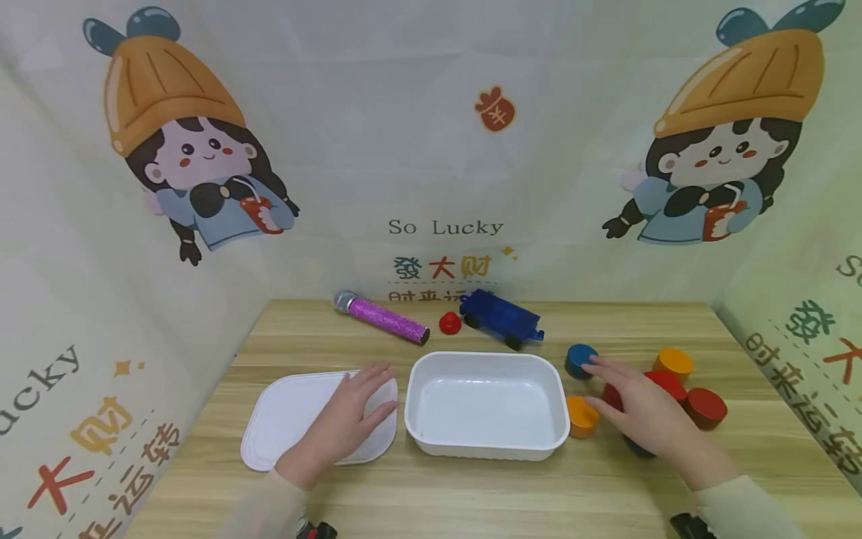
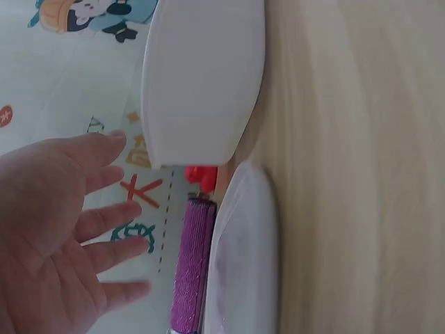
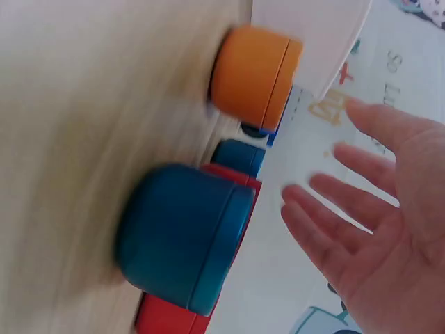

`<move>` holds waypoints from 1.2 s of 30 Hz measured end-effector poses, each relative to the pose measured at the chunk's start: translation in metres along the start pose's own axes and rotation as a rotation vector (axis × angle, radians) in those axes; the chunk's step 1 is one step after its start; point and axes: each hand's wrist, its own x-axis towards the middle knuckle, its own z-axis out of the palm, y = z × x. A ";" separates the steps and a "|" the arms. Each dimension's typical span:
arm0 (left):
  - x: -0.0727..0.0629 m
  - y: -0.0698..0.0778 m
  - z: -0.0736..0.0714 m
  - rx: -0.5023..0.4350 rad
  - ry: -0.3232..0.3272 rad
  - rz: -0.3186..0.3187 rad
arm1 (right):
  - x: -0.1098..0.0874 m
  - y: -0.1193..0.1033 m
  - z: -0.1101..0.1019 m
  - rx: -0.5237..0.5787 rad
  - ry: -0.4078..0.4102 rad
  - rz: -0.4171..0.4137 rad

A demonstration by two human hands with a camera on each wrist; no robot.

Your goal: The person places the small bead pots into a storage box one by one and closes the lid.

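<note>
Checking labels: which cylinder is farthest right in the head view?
The red cylinder right of the right hand; every other cylinder, including the rear orange cylinder, lies further left.

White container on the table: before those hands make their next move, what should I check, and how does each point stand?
1. White container open side up: ok.
2. White lid off the container: ok, it lies beside it.
3. Left hand free: ok, open above the lid, holding nothing.
4. Right hand free: ok, fingers open, holding nothing.
5. Nearer blue round block fully seen from the head: not ok, the right hand covers much of it.
6. Nearer orange round block apart from the container: cannot tell, the gap is too small.
</note>
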 end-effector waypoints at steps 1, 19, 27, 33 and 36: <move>-0.001 0.002 0.003 -0.026 -0.011 0.021 | -0.003 -0.002 0.002 0.018 -0.008 -0.019; 0.001 0.013 0.008 -0.073 -0.012 0.126 | -0.011 0.001 0.017 0.096 0.000 -0.112; 0.000 0.012 0.008 -0.070 -0.015 0.125 | -0.014 0.004 0.002 0.089 0.094 -0.102; 0.000 0.015 0.005 -0.052 -0.035 0.113 | -0.011 0.003 -0.017 0.089 0.141 -0.078; 0.000 0.016 0.004 -0.047 -0.042 0.103 | -0.007 -0.004 -0.021 0.099 0.156 -0.074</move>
